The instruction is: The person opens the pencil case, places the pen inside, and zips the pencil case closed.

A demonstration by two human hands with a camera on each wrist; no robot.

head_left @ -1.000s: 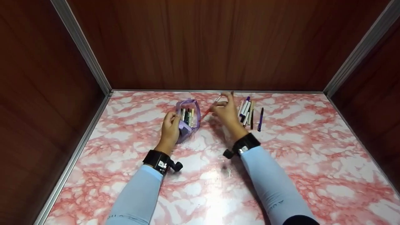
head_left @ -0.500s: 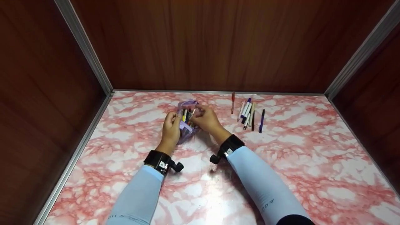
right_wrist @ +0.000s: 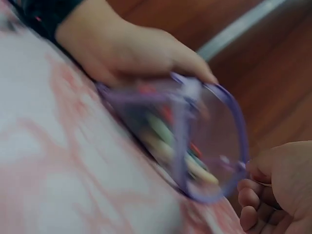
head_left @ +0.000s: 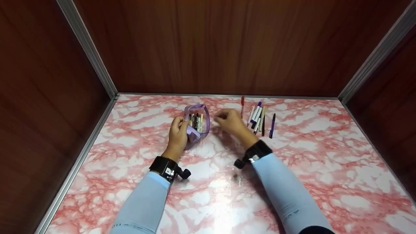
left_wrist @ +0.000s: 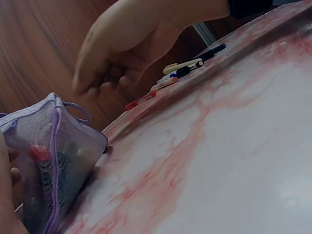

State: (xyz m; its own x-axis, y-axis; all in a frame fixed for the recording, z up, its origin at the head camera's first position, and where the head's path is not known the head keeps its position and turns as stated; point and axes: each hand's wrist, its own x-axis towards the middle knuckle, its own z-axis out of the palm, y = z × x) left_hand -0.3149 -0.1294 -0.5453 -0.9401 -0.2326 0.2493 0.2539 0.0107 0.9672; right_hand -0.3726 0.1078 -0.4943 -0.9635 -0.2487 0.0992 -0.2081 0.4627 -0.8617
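Note:
My left hand (head_left: 177, 131) grips the left side of a purple mesh pencil case (head_left: 208, 121), whose mouth gapes upward and to the right. Several pens (head_left: 199, 123) stand inside it, and their colours show through the mesh in the left wrist view. Just right of the case's rim hovers my right hand (head_left: 231, 123), fingers loosely curled. In the left wrist view the same right hand (left_wrist: 129, 41) is above the case with nothing between its fingers. The right wrist view is blurred; there the right fingertips overlap the far end of the case's rim (right_wrist: 240, 122).
Right of my right hand lie a red pen (head_left: 242, 103), a bunch of several markers and pens (head_left: 256, 114), and a separate purple pen (head_left: 272, 125). The table (head_left: 325, 162) has a pink marbled top. Brown wood panels (head_left: 208, 48) wall in its back and sides.
My right hand carried a red-and-white pen leftward into the pencil case, then drew back to the right without it. My left hand keeps its grip on the case.

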